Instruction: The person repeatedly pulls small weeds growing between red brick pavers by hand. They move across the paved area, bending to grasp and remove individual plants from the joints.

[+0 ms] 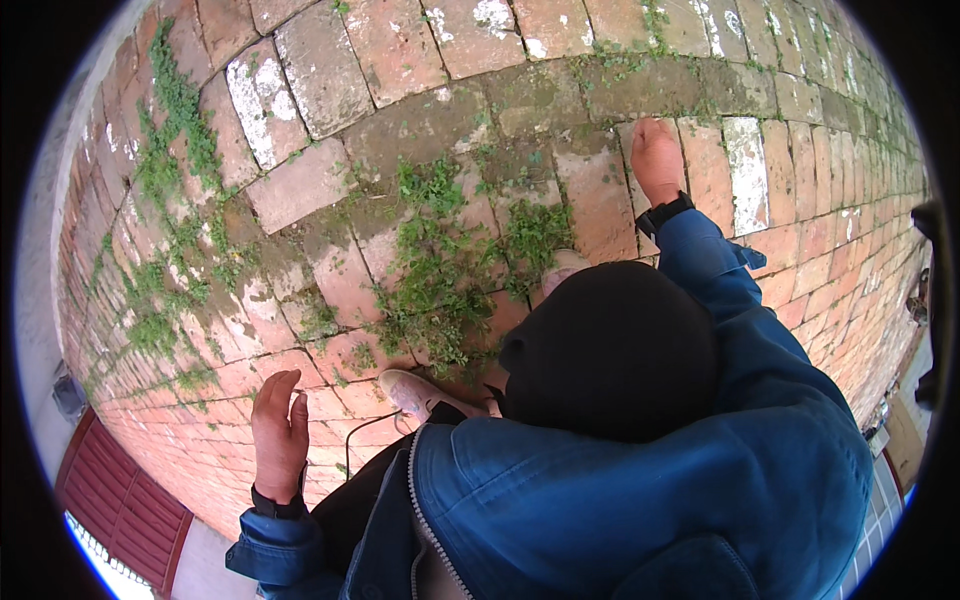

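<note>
My left hand [280, 435] is held out over the brick paving at the lower left, thumb and fingers apart, with nothing in it. My right hand [657, 161] is stretched out at the upper right over the bricks, its fingers curled in; whether it holds anything small cannot be seen. Both wrists wear black bands below blue jacket sleeves. Between the hands a clump of green weeds [435, 277] grows from the joints of the brick paving [525, 37]. A smaller weed clump [536, 236] stands just right of it, near one of my shoes.
More weeds [176, 127] spread along the joints at the left. My light shoe [420, 394] stands by the main clump, with a thin black cord [349, 442] beside it. A dark red gate [120, 495] is at the lower left. My black-clad knee blocks part of the ground.
</note>
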`<control>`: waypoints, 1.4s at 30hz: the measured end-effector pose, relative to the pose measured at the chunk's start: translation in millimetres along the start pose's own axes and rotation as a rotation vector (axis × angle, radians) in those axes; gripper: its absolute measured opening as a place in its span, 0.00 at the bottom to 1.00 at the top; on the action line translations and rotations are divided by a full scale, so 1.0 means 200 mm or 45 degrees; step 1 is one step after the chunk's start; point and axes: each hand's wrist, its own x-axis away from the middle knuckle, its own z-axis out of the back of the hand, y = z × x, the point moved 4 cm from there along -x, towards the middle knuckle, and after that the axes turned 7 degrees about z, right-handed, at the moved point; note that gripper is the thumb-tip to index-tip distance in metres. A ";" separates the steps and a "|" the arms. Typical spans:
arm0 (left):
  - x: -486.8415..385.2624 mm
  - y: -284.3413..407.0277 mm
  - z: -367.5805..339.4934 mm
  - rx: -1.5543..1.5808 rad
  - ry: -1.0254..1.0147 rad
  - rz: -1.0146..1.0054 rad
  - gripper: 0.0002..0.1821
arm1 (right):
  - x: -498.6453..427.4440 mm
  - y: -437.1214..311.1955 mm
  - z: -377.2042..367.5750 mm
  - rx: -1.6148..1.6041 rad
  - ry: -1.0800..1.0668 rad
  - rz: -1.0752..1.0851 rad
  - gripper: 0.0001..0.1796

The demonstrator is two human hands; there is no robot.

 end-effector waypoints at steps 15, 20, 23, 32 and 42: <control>0.17 -0.30 0.44 0.102 0.464 0.301 0.12 | -0.08 -0.10 -0.02 -0.008 -0.410 0.303 0.04; 0.43 -0.45 0.51 0.068 0.544 0.453 0.12 | -0.24 -0.22 0.03 -0.018 -0.404 0.459 0.10; 0.65 -0.54 0.57 0.030 0.624 0.567 0.12 | -0.36 -0.32 0.09 -0.021 -0.357 0.544 0.19; 1.38 -0.65 0.77 0.693 1.191 1.218 0.14 | -0.58 -0.71 -0.01 -0.355 -0.460 0.764 0.13; 2.72 -0.38 0.99 0.971 1.794 1.926 0.21 | -0.83 -0.85 -0.08 -0.507 -0.494 0.831 0.13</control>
